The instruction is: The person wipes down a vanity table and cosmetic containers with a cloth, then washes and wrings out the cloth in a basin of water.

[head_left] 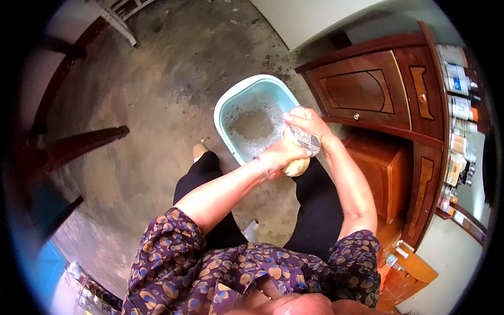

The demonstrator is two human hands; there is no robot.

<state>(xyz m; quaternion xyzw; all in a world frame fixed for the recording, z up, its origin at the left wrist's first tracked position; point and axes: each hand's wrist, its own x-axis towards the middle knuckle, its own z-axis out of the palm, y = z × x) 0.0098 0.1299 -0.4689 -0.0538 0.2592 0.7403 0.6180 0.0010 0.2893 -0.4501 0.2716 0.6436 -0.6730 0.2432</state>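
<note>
My left hand (283,156) and my right hand (311,125) are both closed around a dark item with a white key pattern (306,140). A pale yellow, rounded end (295,167) sticks out below my left hand and seems to belong to it. Its exact kind cannot be made out, as my fingers cover much of it. Both hands are over the near right rim of a light blue basin (227,131). Inside the basin lies cloudy water with white suds (255,126).
The basin stands on a stained concrete floor (157,100) in front of my legs. To the right is a brown wooden cabinet (362,89) with bottles (462,107) on top. Dark wooden furniture legs (100,137) reach in from the left. A white metal frame (118,23) stands behind.
</note>
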